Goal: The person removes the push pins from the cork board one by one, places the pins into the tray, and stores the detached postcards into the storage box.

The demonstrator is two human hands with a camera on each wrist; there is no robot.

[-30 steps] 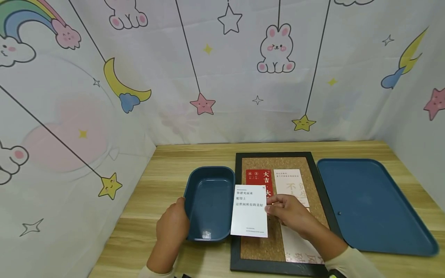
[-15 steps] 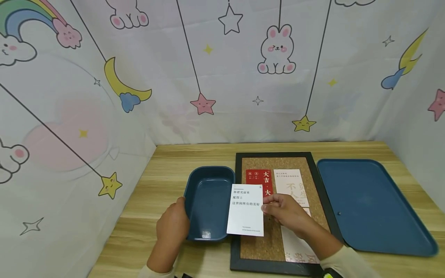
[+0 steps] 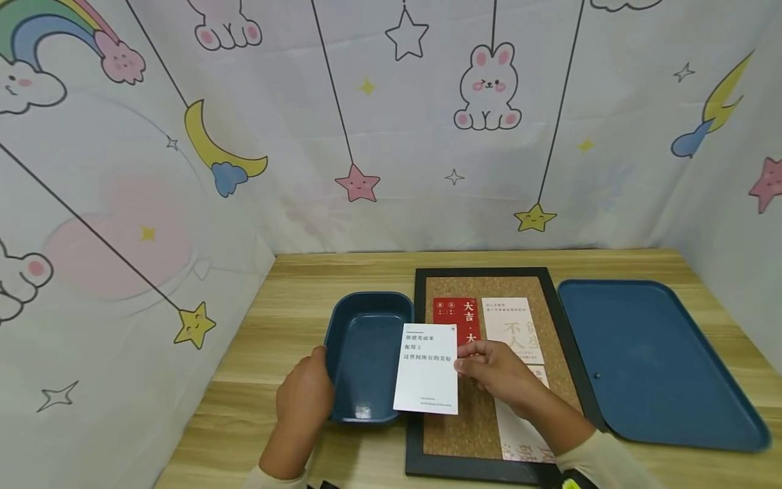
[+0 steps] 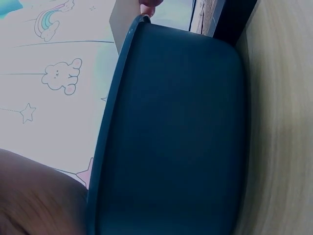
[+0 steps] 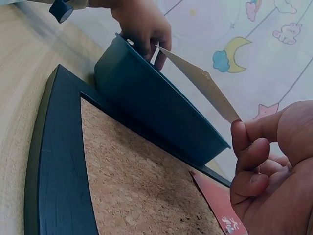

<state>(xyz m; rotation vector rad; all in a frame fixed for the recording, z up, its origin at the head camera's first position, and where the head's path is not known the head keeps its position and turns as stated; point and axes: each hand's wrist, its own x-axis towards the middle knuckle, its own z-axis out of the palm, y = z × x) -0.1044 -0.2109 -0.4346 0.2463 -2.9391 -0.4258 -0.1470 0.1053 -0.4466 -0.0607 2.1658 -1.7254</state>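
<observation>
White card [image 3: 425, 370] with printed Chinese characters is raised, tilted, over the right rim of the blue bin [image 3: 360, 367], overlapping the adjacent black-framed corkboard [image 3: 455, 435] in the head view; whether it touches the rim cannot be told. Right hand [image 3: 497, 373] has its grip pinching the card's right edge between thumb and fingers, while the left hand [image 3: 305, 390] has its grip on the bin's left rim. Red card [image 3: 448, 311] lies on the corkboard, blue tray [image 3: 666, 360] to its right on the tabletop [image 3: 293, 285].

Right grip [image 3: 497, 372] pinching white card [image 3: 425, 370], left grip [image 3: 303, 390] holding blue bin [image 3: 369, 353]
</observation>
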